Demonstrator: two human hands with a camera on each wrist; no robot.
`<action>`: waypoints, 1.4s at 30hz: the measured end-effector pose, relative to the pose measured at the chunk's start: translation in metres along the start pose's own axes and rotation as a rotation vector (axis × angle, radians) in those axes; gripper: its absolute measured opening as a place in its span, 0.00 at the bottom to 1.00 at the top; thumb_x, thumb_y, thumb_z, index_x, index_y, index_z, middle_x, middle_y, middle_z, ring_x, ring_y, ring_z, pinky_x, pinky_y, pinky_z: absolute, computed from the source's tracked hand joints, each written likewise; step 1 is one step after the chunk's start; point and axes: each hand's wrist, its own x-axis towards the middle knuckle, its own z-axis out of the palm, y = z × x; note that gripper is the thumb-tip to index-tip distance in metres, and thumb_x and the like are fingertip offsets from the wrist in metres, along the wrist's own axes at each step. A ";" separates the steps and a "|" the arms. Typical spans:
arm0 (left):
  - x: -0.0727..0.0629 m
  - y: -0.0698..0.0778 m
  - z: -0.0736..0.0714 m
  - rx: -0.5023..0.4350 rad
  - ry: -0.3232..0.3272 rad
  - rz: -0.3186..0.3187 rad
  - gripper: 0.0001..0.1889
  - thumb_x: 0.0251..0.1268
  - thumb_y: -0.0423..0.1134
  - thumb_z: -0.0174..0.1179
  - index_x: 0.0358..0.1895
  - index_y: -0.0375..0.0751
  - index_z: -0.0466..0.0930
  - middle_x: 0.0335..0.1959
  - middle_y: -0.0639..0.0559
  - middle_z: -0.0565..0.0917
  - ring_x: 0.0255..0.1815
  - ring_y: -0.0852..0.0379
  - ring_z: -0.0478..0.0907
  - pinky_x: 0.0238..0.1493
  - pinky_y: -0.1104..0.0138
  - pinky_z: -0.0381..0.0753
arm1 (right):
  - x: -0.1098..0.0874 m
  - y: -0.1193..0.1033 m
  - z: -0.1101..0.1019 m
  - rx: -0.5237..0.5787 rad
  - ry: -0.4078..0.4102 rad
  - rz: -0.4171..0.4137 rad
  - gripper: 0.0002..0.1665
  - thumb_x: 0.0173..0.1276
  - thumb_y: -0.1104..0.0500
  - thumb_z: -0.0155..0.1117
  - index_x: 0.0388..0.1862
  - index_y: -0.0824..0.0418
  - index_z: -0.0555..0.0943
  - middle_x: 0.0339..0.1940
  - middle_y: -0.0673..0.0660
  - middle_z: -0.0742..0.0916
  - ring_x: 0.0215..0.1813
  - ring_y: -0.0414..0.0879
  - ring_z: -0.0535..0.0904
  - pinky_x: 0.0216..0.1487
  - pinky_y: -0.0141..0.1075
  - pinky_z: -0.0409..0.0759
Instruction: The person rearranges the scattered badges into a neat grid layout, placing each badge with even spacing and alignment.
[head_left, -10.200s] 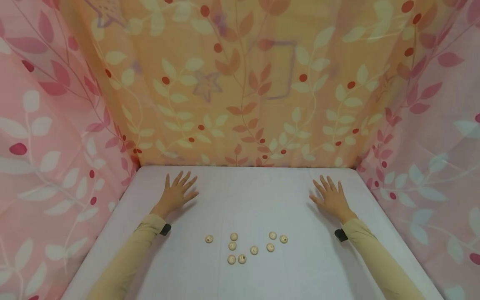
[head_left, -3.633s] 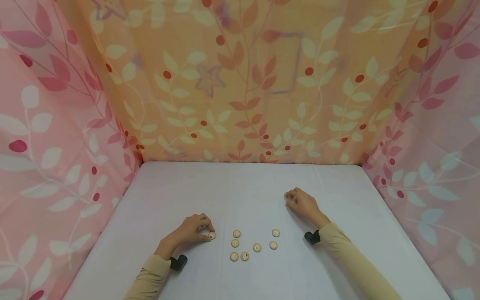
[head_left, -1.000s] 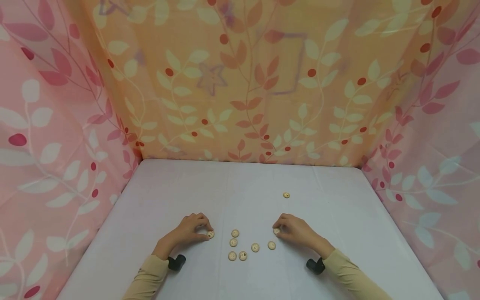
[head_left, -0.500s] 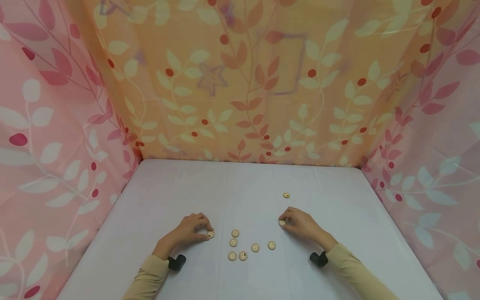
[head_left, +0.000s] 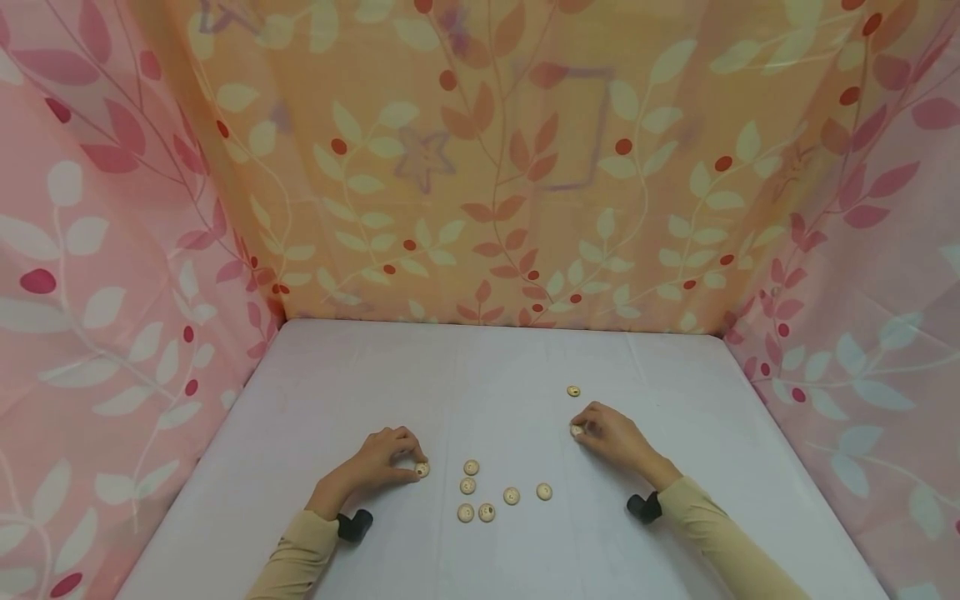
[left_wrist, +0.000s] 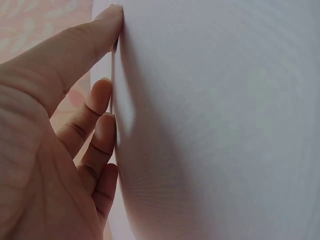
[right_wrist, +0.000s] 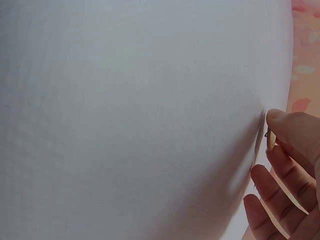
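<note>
In the head view my left hand (head_left: 377,460) stays low over the white table, thumb and index finger curled round a small pale wooden disc (head_left: 423,470). The left wrist view shows the fingertips right down at the cloth, with that disc mostly hidden. My right hand (head_left: 617,435) pinches a second pale disc (head_left: 576,431) between thumb and index finger; its thin edge (right_wrist: 271,139) shows in the right wrist view, close over the cloth. Just beyond this hand lies another disc with a dark spot (head_left: 573,391).
Several similar discs with small dark marks lie between the hands, among them one by itself (head_left: 512,496), one at the right (head_left: 544,492) and one with a dark spot (head_left: 487,512). White cloth (head_left: 375,358) covers the table; leaf-patterned curtains (head_left: 480,167) close in the back and sides.
My right hand has carried a disc from the right end of the group away from me and slightly right, towards the far disc, which was set there earlier. My left hand has kept still lately.
</note>
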 end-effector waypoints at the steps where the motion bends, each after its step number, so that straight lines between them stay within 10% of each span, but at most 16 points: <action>1: 0.000 0.000 0.000 0.003 -0.001 0.003 0.09 0.50 0.48 0.68 0.35 0.60 0.79 0.42 0.65 0.74 0.46 0.58 0.68 0.52 0.48 0.61 | 0.001 0.002 0.000 -0.001 0.005 0.004 0.09 0.56 0.56 0.70 0.37 0.52 0.84 0.35 0.44 0.81 0.37 0.38 0.76 0.38 0.35 0.75; 42: -0.001 0.003 -0.002 0.000 -0.007 0.011 0.09 0.51 0.47 0.67 0.36 0.58 0.80 0.42 0.63 0.75 0.45 0.59 0.67 0.51 0.50 0.61 | 0.031 0.056 -0.013 -0.055 0.075 0.225 0.12 0.59 0.57 0.67 0.40 0.60 0.83 0.34 0.53 0.80 0.34 0.44 0.75 0.31 0.37 0.70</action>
